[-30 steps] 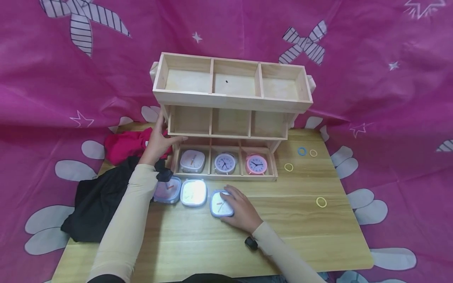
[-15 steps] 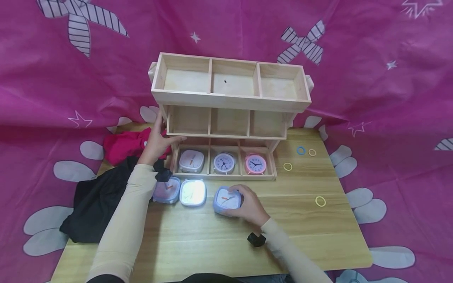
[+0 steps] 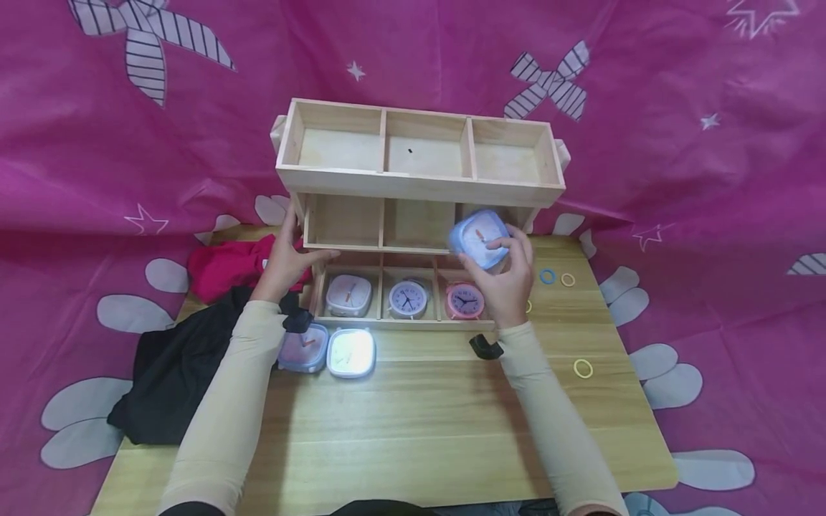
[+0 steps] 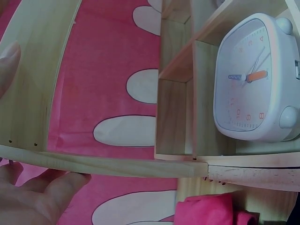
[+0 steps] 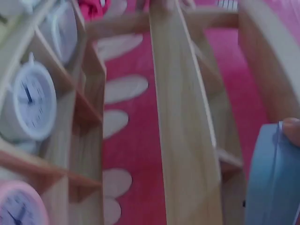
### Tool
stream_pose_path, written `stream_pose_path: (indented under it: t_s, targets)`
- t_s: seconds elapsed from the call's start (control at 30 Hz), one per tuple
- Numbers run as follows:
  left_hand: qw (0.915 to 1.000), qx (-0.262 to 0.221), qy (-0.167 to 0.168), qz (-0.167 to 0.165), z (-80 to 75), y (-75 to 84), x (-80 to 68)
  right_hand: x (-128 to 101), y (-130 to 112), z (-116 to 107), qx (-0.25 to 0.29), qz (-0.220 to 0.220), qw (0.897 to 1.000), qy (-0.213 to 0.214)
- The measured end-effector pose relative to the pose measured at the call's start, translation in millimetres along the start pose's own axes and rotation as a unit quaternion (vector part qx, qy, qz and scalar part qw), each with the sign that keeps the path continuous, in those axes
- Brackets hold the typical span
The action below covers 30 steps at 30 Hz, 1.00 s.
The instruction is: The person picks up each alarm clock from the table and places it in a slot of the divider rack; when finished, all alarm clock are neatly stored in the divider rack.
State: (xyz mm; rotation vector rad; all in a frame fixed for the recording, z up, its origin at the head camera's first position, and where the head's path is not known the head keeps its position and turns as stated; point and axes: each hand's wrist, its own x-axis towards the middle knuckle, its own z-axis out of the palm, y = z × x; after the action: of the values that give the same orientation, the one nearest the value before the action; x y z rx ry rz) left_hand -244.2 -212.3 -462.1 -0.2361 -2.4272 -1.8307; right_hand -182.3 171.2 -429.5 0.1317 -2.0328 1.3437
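The right hand pinches the blue clock at its fingertips while the left hand grips the wooden shelf

A person's right hand holds a blue clock at the right compartment of the middle tier of a wooden rack, while the left hand grips the rack's left side. Below, a square clock, a round clock and a pink clock occupy the bottom tier. Two more clocks lie on the table in front, beside black cloth.
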Motion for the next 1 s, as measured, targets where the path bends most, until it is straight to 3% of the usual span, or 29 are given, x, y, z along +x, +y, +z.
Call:
stream_pose_path:
  t_s: [0.3,0.63,0.87,1.0]
  targets:
    - [1.0000,-0.005,0.000,0.005,0.4,-1.8,0.3,31.3,25.5,27.6,-0.108,-0.006,0.992,0.070]
    - [1.0000,-0.007,0.000,-0.001,0.5,1.7,0.6,35.3,38.4,44.4,-0.162,-0.005,0.986,0.044]
    - [1.0000,-0.007,0.004,0.004,-0.2,2.1,-0.4,31.1,36.9,43.5,-0.223,-0.022,0.974,0.022]
    - [1.0000,-0.006,0.002,0.004,-0.1,1.3,-1.7,19.6,32.4,43.0,-0.207,-0.051,0.976,0.032]
